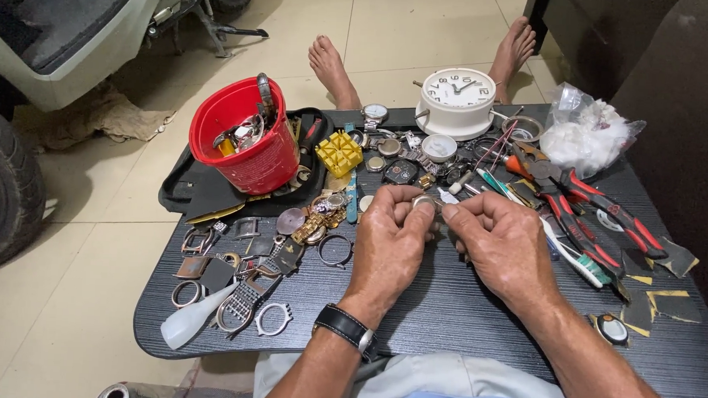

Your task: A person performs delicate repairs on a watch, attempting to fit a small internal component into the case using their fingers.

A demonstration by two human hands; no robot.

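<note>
Left hand [389,242] is pinching a small round metal watch case [424,202] at its fingertips, held above the dark wood-grain table [445,306]. Right hand [501,247] is closing in from the right, fingertips touching it; grip unclear. Red-handled pliers [600,210] are lying right, a red plastic bucket [241,138] far left.

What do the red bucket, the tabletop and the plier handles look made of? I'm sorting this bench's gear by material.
Red bucket: likely plastic, with a smooth, evenly glossy wall. Tabletop: dark wood-grain laminate or wood, shown by fine parallel streaks; which one is unclear. Plier handles: red and black rubbery or plastic sleeves, matte, presumably over metal. Both hands pinch a small metallic piece.
</note>
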